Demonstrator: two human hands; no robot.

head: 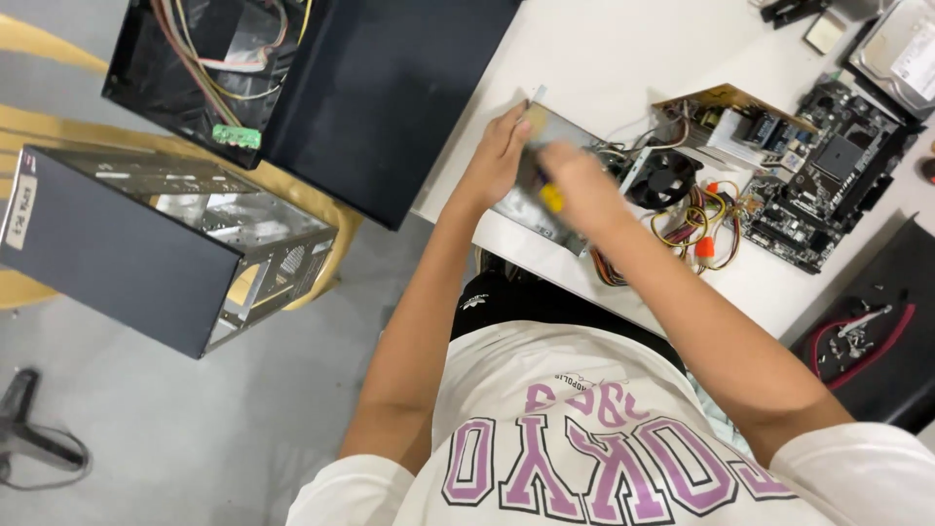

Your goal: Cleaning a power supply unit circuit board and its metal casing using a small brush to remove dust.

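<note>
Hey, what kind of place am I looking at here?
Probably a computer repair or assembly workbench. A bare motherboard lies on the white table, an opened power supply sits under both hands, and stripped computer cases stand nearby.

White short-sleeved T-shirt [584, 438] with large pink dark-outlined lettering, black shorts [516, 302], bare forearms

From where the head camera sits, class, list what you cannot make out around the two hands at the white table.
- Head view: the tool in the right hand is motion-blurred; only a yellow handle shows, its tip hidden.
- The metal power supply box is mostly covered by both hands; the left hand hides its near end.
- The hard drive is cut off by the top right edge.
- The small screws on the black tray are too small to count.
</note>
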